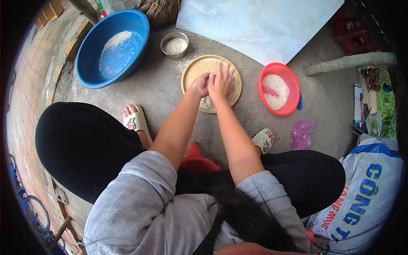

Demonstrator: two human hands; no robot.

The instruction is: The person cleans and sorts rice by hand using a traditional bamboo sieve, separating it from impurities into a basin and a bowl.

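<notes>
Both my hands are together above a round woven tray (185, 80) with white rice grains on it. My left hand (200, 85) has its fingers curled in, against the thumb side of the other hand; whatever is inside them is hidden. Stretched out and slightly spread are the fingers of my right hand (221, 82), over the tray's right half. A small metal bowl (175, 54) of rice stands just beyond the tray to the left. To the right is a red plastic basin (295, 94) holding more rice.
A large blue basin (85, 61) with some rice is at the upper left. A pale marbled panel (259, 25) lies at the back. A crumpled purple plastic bag (301, 135) is on the concrete floor, and a big printed sack (361, 195) stands at my right.
</notes>
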